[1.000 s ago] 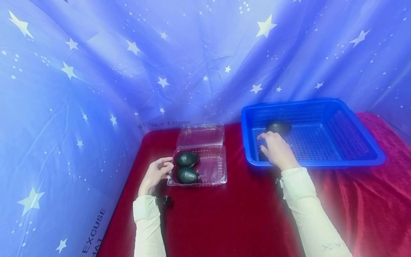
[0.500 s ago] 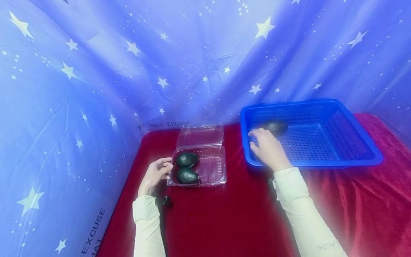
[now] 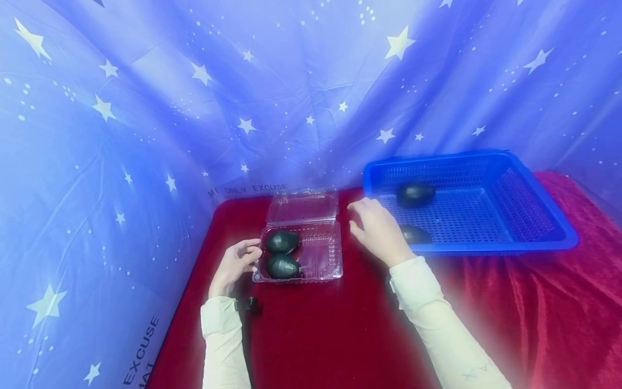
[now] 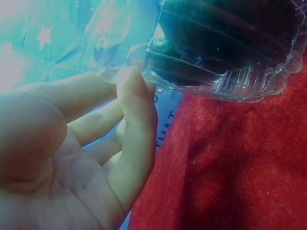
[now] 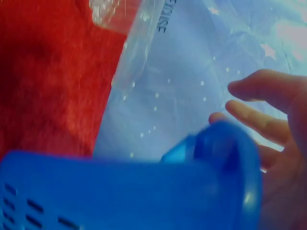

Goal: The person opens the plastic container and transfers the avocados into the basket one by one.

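A clear plastic clamshell container (image 3: 319, 251) stands with its lid (image 3: 305, 207) folded back, two dark green avocados (image 3: 283, 242) side by side in its left half. At its left edge my left hand (image 3: 233, 266) pinches the rim between thumb (image 4: 136, 115) and forefinger. My right hand (image 3: 380, 229) is over the gap between the container and a blue plastic basket (image 3: 491, 247), its fingers loosely bent and holding nothing. Inside the basket lie two more avocados, one toward the back left (image 3: 416, 193) and one by the front wall (image 3: 416, 234), partly hidden.
A red velvety cloth (image 3: 320, 329) covers the table. Blue star-printed fabric (image 3: 301, 81) hangs behind and along the left side. The basket's raised rim (image 5: 218, 139) rises close beside the right hand in the right wrist view.
My right hand has moved left, from inside the basket to beyond its left rim, uncovering the avocado by the front wall. The left hand has stayed at the container's edge.
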Tool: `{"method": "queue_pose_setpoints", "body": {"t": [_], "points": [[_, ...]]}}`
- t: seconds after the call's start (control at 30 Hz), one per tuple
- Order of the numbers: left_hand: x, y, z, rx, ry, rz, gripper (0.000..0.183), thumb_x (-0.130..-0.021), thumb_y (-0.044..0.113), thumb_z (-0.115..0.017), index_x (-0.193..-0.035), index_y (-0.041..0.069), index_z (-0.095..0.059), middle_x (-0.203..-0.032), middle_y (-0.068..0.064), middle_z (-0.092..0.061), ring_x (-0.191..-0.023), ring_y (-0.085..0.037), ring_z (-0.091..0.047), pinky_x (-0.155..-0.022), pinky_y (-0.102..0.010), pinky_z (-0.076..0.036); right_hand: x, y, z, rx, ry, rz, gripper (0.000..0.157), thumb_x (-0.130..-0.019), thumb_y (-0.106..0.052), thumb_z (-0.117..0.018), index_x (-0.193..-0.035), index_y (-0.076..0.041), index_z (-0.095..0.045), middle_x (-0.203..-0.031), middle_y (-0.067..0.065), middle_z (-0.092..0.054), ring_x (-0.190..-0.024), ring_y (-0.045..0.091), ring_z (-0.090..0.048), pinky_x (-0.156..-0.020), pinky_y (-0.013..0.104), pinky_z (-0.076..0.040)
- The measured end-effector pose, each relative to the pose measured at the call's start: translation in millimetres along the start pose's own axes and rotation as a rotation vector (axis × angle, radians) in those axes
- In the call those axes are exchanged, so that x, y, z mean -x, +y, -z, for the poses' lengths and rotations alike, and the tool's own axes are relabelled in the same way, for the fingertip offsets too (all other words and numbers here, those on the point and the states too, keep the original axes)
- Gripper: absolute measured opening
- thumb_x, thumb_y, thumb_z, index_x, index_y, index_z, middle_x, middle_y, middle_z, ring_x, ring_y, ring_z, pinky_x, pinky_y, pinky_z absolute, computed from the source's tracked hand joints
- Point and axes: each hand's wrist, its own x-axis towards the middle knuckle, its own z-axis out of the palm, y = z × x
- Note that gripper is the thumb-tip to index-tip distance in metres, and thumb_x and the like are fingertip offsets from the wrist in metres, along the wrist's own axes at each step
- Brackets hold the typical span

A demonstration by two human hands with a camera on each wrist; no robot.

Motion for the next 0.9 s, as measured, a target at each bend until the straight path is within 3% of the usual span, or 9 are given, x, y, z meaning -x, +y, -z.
{"method": "queue_pose_setpoints", "body": {"t": [0.3, 0.6, 0.9], "points": [[-0.1, -1.3, 1.1, -0.020, 0.007, 0.008, 0.046, -0.093, 0.008, -0.068, -0.136, -0.003, -0.055, -0.105, -0.011, -0.066, -0.078, -0.009, -0.063, -0.063, -0.023, -0.057, -1, -21, -18.7, 0.009, 0.005, 0.055, 0.033, -0.087, -0.013, -0.071, -0.117, -0.002, -0.065, -0.111, 0.013, -0.065, -0.105, 0.030, -0.058, -0.090, 0.044, -0.055], [-0.7, -2.4, 1.5, -0.011, 0.005, 0.006, 0.047, -0.093, 0.009, -0.068, -0.136, -0.003, -0.054, -0.104, -0.010, -0.066, -0.076, -0.009, -0.062, -0.063, -0.023, -0.057, -1, -38, -36.1, -0.015, -0.061, 0.066, 0.037, -0.089, -0.018, -0.073, -0.122, -0.004, -0.063, -0.113, 0.011, -0.064, -0.103, 0.027, -0.059, -0.086, 0.040, -0.057], [-0.2, 0.4, 0.2, 0.007, -0.006, -0.007, 0.045, -0.094, 0.006, -0.066, -0.136, -0.004, -0.054, -0.097, -0.001, -0.066, -0.075, -0.008, -0.061, -0.061, -0.023, -0.057, 1, -51, -56.6, -0.071, -0.114, 0.091, 0.043, -0.091, -0.027, -0.073, -0.125, -0.005, -0.061, -0.123, 0.013, -0.063, -0.118, 0.029, -0.060, -0.098, 0.042, -0.053]]}}
